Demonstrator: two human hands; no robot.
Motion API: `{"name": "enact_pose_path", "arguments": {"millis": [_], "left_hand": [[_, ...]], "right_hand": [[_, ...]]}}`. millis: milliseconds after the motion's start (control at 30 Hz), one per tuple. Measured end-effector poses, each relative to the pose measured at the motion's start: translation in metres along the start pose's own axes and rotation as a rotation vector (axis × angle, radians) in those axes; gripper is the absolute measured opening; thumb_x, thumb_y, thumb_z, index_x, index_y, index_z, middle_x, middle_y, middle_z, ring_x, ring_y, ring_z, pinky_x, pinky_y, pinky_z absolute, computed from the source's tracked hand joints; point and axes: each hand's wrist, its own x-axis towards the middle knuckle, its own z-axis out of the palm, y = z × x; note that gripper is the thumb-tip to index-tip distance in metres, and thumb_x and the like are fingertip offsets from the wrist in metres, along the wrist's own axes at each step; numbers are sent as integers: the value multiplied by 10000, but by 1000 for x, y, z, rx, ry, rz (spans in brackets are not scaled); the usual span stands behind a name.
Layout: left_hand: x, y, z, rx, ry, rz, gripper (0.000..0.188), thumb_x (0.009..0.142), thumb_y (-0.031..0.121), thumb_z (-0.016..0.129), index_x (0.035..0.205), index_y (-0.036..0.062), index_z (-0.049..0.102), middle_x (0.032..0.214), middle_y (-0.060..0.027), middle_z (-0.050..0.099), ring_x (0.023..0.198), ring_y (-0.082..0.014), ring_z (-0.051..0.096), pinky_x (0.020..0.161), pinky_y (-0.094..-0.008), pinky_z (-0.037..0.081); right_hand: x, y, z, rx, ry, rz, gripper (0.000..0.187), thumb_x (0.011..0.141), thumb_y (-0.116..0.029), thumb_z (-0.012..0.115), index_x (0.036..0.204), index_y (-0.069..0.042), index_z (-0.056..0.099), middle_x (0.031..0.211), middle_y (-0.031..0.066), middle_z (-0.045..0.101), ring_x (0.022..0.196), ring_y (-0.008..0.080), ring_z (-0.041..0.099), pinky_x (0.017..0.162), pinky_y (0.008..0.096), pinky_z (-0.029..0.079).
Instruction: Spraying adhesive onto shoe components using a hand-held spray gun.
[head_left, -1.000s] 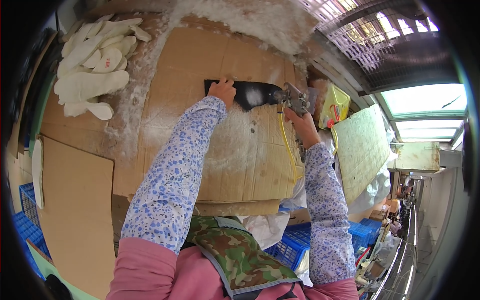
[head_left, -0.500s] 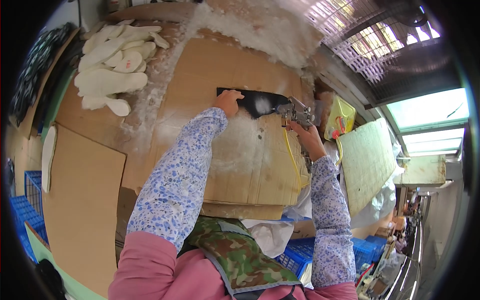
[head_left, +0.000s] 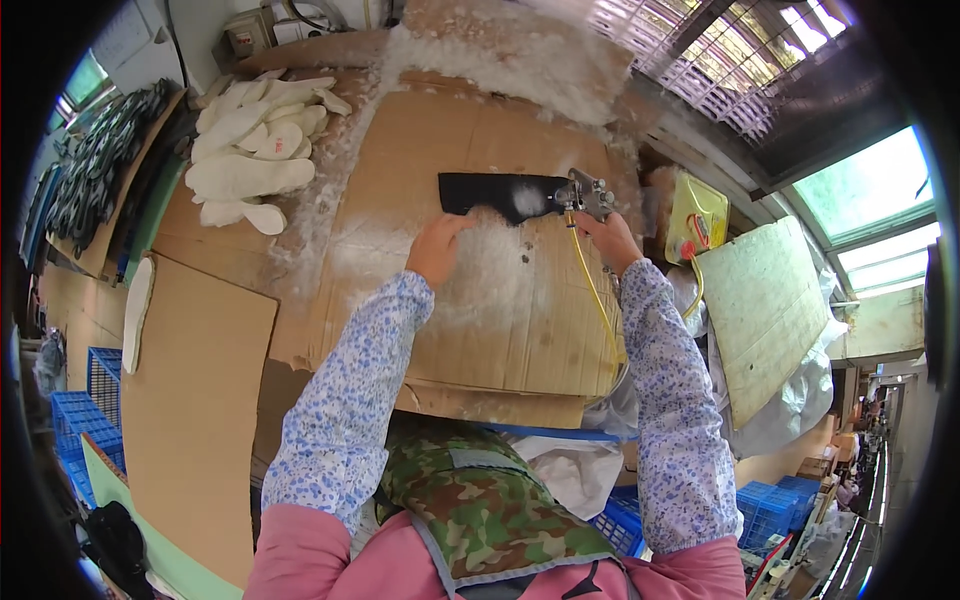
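Note:
My right hand (head_left: 612,240) is wrapped round a metal spray gun (head_left: 586,196) with a yellow hose (head_left: 590,285) hanging from it. The gun's nozzle points left over the right end of a flat black cut piece (head_left: 470,192), where a whitish haze shows. That black piece lies on a cardboard sheet (head_left: 470,330), its lower edge notched. Just below its left part is my left hand (head_left: 436,248), fingers stretched toward the edge and holding nothing; whether the fingertips touch it I cannot tell.
Cream insoles (head_left: 250,170) lie piled at the far left, with dark strips (head_left: 105,170) beyond. White fluff (head_left: 500,65) coats the back edge. A yellow container (head_left: 695,220) stands at the right beside a pale board (head_left: 765,310). Blue crates (head_left: 85,420) sit lower left.
My left hand has let go of the black piece's left end and moved down toward me. The right hand still holds the spray gun at the right end. The whole view has shifted slightly.

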Motion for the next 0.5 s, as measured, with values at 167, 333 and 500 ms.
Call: {"name": "enact_pose_path", "arguments": {"millis": [167,333,500], "left_hand": [[-47,22,-9,-54,57,29,376,788,-71,432,1090,36,631,1094,-156,624,1041,-325,566,918,-371,440],[-104,30,-23,-162,67,-38,375,799,-76,428,1097,33,630,1063,-160,623,1007,-319,566,897,-358,442],[-164,44,-30,-275,99,-241,343,826,-87,431,1099,2,620,997,-137,649,928,-238,606,844,-327,467]], "right_hand": [[3,6,5,-30,36,-75,346,831,-368,647,656,-78,577,613,-19,490,558,106,410,520,293,316],[8,8,3,-95,28,-50,427,796,-431,656,702,-14,638,734,122,640,704,247,594,666,364,439],[-2,-3,3,-77,25,-82,416,797,-419,660,719,-11,641,728,115,636,694,239,589,660,362,438]]}}
